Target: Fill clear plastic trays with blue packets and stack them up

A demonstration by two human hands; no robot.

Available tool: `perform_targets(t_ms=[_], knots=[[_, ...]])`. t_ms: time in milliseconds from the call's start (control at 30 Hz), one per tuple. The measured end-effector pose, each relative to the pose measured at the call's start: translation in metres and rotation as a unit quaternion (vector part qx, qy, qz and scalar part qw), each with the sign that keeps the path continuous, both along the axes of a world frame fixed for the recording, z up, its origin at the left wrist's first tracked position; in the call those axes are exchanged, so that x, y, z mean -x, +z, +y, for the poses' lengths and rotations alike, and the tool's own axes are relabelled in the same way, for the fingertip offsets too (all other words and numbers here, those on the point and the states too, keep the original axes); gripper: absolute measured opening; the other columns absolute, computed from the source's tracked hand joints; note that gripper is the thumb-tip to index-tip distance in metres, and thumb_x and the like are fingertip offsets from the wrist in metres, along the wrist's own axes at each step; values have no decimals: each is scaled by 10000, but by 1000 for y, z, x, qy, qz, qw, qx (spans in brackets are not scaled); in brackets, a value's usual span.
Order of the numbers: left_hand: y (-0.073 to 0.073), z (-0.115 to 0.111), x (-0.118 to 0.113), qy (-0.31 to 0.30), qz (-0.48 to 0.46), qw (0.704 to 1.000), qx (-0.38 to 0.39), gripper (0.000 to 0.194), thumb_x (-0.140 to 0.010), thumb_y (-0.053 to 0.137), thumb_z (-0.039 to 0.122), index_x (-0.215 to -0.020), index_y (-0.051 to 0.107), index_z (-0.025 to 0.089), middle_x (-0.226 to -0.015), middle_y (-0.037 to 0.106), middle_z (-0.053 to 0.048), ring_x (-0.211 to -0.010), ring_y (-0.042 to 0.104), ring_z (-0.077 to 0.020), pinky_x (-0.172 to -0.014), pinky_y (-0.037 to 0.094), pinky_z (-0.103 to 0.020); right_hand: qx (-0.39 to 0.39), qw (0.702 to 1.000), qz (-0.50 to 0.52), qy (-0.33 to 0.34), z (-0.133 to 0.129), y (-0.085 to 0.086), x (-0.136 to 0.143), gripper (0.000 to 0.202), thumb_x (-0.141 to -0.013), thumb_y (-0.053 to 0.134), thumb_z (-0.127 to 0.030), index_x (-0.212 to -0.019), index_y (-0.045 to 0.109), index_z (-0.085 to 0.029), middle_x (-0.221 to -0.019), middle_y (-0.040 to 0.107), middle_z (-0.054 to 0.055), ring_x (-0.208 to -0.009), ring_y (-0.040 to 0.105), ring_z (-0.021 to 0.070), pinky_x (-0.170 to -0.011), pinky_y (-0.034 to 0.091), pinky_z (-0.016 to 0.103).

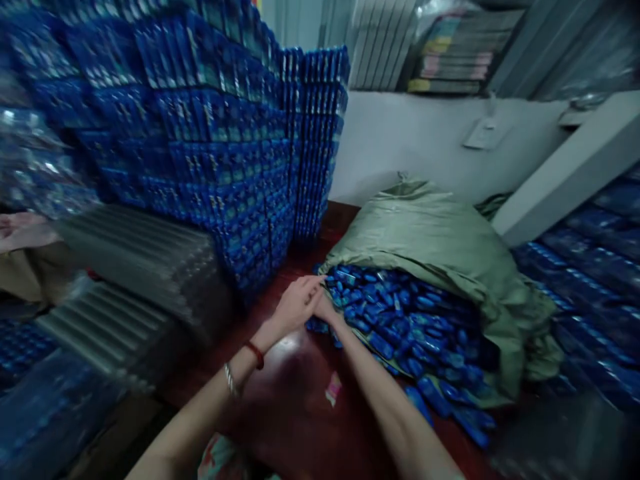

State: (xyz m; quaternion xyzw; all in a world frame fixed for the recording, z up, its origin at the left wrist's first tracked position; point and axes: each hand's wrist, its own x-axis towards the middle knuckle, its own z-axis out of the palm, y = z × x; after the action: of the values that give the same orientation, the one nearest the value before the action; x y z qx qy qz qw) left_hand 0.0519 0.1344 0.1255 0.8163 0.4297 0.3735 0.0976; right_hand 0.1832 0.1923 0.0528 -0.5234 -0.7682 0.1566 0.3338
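Observation:
My left hand (297, 301) and my right hand (323, 305) meet at the left corner of the mouth of a large green woven sack (415, 227). The left partly covers the right. Their fingers look closed around the sack's edge, though blur and overlap hide the exact grip. The sack lies on its side, its mouth facing me. Many small blue packets (395, 313) fill the mouth, and some have spilled onto the dark red floor (295, 387). A few packets also lie just below my hands.
Tall stacks of blue packs (225, 133) rise at the left. Grey ridged trays (130, 247) are piled in front of them. A white slanted beam (575, 160) stands right of the sack, beside more blue packs (600, 267). A pink scrap (333, 389) lies on the floor.

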Motion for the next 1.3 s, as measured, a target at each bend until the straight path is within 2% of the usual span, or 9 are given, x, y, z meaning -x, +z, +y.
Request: perform_targets(t_ms=[33,133,300,433,567,667,800,1133,1300], knots=[[-32,12,-6,40,16,994,96,407,-922,367,299,-1308,457,208,-1327,511,-78,-1219,477,-179,-1031,397,-344,15,1000,-23,-9,-6,-15,0,317,-889,432,-328,-1015,648,-134,-1104,629,145,-1063,533,232,-942,384,416],[-101,42,-6,91,29,979,182,459,-927,326,285,-1345,396,110,-1397,408,-185,-1314,360,-267,-1068,308,-472,65,994,-81,-19,-32,-49,-8,330,-885,447,-269,-1147,593,-133,-1256,542,170,-1204,440,269,-1012,312,494],[-154,64,5,132,55,966,216,607,-925,332,413,-1448,181,146,-1522,93,-191,-1397,82,-352,-1089,137,-566,-18,995,-87,-37,-87,-69,-62,349,-924,361,-264,-1194,576,-211,-1258,544,93,-1203,447,199,-1044,319,417],[-160,90,-13,116,62,971,200,659,-922,319,456,-1461,102,144,-1530,3,-181,-1401,25,-350,-1099,137,-536,-148,951,-80,-258,-84,-45,-129,394,-922,338,-349,-1175,592,-185,-1249,510,140,-1213,394,259,-999,324,488],[-158,110,-39,77,77,974,197,553,-896,402,463,-1378,348,198,-1472,290,-128,-1371,180,-342,-1083,209,-527,-106,893,-166,-404,-43,-11,-164,488,-916,307,-440,-1305,485,-207,-1338,399,169,-1241,302,330,-943,307,564],[-161,105,-50,59,83,978,181,416,-891,440,414,-1230,518,185,-1316,476,-108,-1288,325,-297,-1072,267,-470,-64,902,-201,-377,-23,2,-164,500,-899,331,-485,-1314,475,-246,-1283,444,148,-1195,303,347,-845,379,508],[-170,74,-54,44,80,981,174,334,-913,408,348,-1163,555,184,-1245,492,-108,-1192,406,-249,-1039,325,-431,-40,920,-227,-317,-28,0,-151,481,-888,365,-490,-1289,498,-257,-1185,506,130,-1139,335,310,-818,383,448],[-171,-20,-57,110,4,971,214,517,-945,291,375,-1394,293,119,-1435,330,-169,-1346,277,-264,-1112,252,-471,-74,929,-300,-206,-77,-41,-102,410,-922,347,-407,-1194,582,-210,-1231,530,154,-1207,364,301,-911,293,500],[-170,-37,-39,44,-90,961,258,596,-933,293,450,-1430,246,123,-1494,227,-166,-1394,191,-234,-1156,208,-412,-145,932,-270,-192,-91,-68,-82,440,-911,323,-426,-1146,619,-201,-1279,520,168,-1272,337,320,-979,180,616]])
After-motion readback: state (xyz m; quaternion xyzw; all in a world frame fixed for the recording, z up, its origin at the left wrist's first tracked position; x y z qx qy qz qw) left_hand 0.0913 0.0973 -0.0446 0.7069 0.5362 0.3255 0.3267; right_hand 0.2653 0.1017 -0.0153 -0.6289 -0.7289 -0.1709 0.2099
